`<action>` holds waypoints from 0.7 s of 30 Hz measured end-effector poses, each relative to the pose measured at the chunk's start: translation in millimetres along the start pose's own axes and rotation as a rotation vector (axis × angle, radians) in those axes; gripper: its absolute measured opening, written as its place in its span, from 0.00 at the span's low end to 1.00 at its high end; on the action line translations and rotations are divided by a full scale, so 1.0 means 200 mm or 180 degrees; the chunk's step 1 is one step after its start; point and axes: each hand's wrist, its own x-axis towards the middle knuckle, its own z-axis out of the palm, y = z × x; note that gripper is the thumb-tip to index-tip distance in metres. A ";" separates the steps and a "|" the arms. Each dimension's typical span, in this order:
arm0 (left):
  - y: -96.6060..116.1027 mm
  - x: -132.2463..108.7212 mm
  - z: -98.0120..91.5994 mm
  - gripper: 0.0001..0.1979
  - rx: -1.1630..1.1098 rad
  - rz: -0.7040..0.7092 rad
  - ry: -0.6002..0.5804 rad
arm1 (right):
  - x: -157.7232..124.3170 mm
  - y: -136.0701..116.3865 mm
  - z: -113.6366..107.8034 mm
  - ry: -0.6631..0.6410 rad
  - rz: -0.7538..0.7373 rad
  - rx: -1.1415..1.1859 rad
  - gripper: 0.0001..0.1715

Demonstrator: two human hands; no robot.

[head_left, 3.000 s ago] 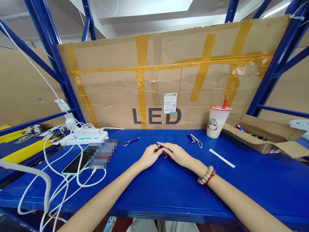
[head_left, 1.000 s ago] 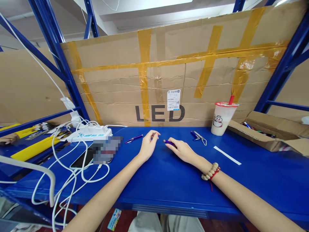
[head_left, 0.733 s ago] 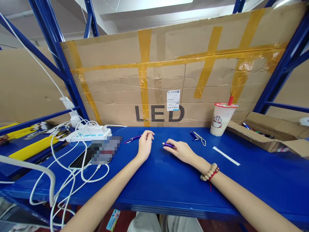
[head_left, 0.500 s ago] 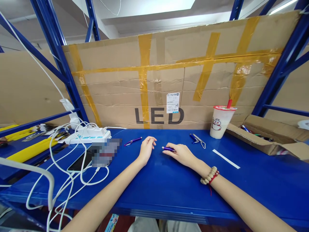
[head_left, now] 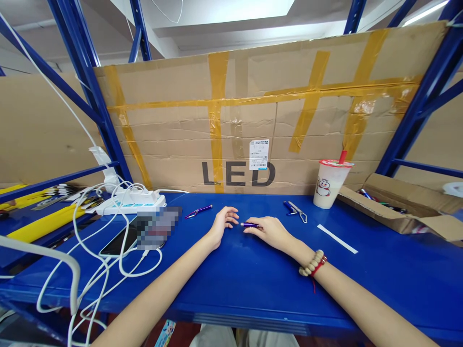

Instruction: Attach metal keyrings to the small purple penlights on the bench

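On the blue table (head_left: 260, 284), my right hand (head_left: 269, 231) is closed round a short purple piece with a shiny metal end, which looks like part of a pen (head_left: 249, 225). Its tip points left, toward my other hand. My left hand (head_left: 222, 225) rests on its side with fingers apart and slightly curled, holding nothing. Beyond it to the left lies a purple pen (head_left: 198, 212). Past my right hand are a silver metal tool with looped ends (head_left: 299, 212) and a small purple piece (head_left: 289, 207) beside it.
At right stand a drink cup (head_left: 328, 185) with a red straw and an open cardboard box (head_left: 390, 212) holding pens. A white strip (head_left: 337, 238) lies before them. Phones (head_left: 121, 241), tangled white cables (head_left: 125, 274) and a power strip (head_left: 132, 205) occupy the left. Cardboard (head_left: 181, 140) backs the table.
The fingers of my left hand have spread a little and reach slightly further right. My right hand still holds the purple piece, moved slightly left.
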 end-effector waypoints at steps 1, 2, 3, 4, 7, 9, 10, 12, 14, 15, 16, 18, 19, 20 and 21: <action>0.00 0.00 0.00 0.11 0.0026 0.0032 -0.0010 | 0.00 0.00 0.00 -0.0007 0.0010 -0.0019 0.22; 0.00 0.00 0.00 0.11 0.0054 0.0054 -0.0017 | 0.00 0.00 0.00 -0.0011 0.0023 -0.0037 0.23; 0.00 0.00 0.00 0.11 0.0078 0.0065 -0.0020 | 0.00 -0.01 0.00 -0.0012 0.0039 -0.0054 0.23; 0.00 0.00 0.01 0.11 0.0096 0.0069 -0.0017 | 0.00 -0.01 0.00 -0.0009 0.0054 -0.0070 0.23; -0.01 0.00 0.01 0.11 0.0112 0.0080 0.0041 | 0.00 -0.02 -0.01 0.0008 0.0067 -0.0096 0.24; -0.01 0.00 0.01 0.11 0.0107 0.0097 0.0082 | 0.00 -0.02 -0.01 0.0015 0.0048 -0.0092 0.24; -0.01 0.00 0.01 0.11 0.0106 0.0099 0.0106 | 0.00 -0.02 -0.01 0.0021 0.0037 -0.0085 0.23; -0.01 0.01 0.01 0.11 0.0106 0.0092 0.0155 | 0.00 -0.02 -0.01 0.0031 0.0039 -0.0078 0.23; 0.00 0.01 0.01 0.11 0.0114 0.0093 0.0187 | 0.00 -0.02 0.00 0.0031 0.0061 -0.0080 0.22; 0.00 0.01 0.01 0.11 0.0123 0.0106 0.0195 | 0.00 -0.02 0.00 0.0022 0.0071 -0.0083 0.23; 0.00 0.01 0.01 0.11 0.0137 0.0122 0.0200 | 0.00 -0.02 -0.01 0.0004 0.0075 -0.0088 0.23; 0.00 0.01 0.01 0.11 0.0175 0.0157 0.0203 | 0.00 -0.02 -0.01 -0.0028 0.0069 -0.0097 0.23; 0.00 0.01 0.01 0.11 0.0192 0.0169 0.0200 | 0.00 -0.02 -0.01 -0.0039 0.0061 -0.0101 0.23; 0.00 0.01 0.01 0.12 0.0204 0.0178 0.0198 | 0.00 -0.02 -0.01 -0.0043 0.0055 -0.0102 0.23; 0.00 0.00 0.01 0.12 0.0211 0.0177 0.0197 | 0.00 -0.02 -0.01 -0.0043 0.0048 -0.0104 0.23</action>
